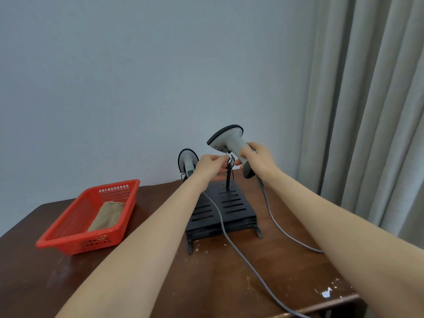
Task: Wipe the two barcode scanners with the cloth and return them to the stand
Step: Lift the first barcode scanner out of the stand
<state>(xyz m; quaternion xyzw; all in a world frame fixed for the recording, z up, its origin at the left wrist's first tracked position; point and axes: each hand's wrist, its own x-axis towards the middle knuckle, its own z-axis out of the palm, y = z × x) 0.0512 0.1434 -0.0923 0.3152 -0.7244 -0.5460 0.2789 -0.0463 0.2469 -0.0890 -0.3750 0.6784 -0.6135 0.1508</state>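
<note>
My right hand point(258, 160) grips the handle of a grey barcode scanner point(227, 137), holding it just above the right holder clip point(230, 162) of the black slotted stand point(226, 207). My left hand point(210, 164) pinches that clip at the top of its post. The second grey scanner point(187, 160) sits in the stand's left holder, partly hidden behind my left wrist. The beige cloth point(107, 215) lies folded in the red basket point(68, 239) at the left.
Two grey cables point(231, 242) run from the scanners over the stand and the dark wooden table point(229, 283) toward its front edge. A blue-grey wall stands behind the table and a grey curtain point(367, 111) hangs at the right.
</note>
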